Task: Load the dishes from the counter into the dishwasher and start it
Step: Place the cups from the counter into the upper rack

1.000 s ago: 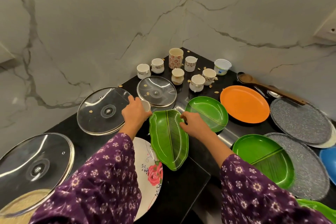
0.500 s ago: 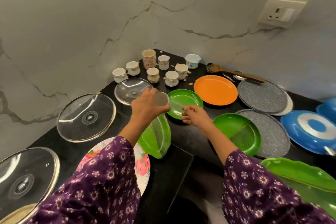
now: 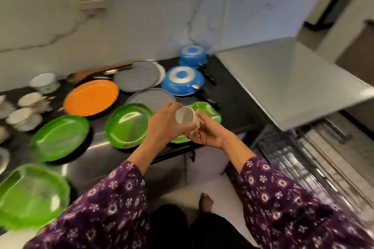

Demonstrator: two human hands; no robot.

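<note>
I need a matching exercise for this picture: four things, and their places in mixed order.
1. cup
2. orange plate
3. wooden spoon
4. larger blue pan

a. along the wall, behind the orange plate
b. upside down, right of the grey plates
c. in the left hand and right hand
d. right of the white cups

Pairs: 1-c, 2-d, 3-a, 4-b

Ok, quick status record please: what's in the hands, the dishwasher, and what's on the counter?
held: small white ceramic cup, tipped sideways, mouth toward the camera
left hand: grips the cup's side
right hand: fingers under the cup's base, thumb on top
dishwasher: wire dishwasher rack exposed at right, below counter height; contents too blurred to tell
on black counter: round orange plate, green divided plates, two upturned blue pans, grey plates, more white cups
</note>
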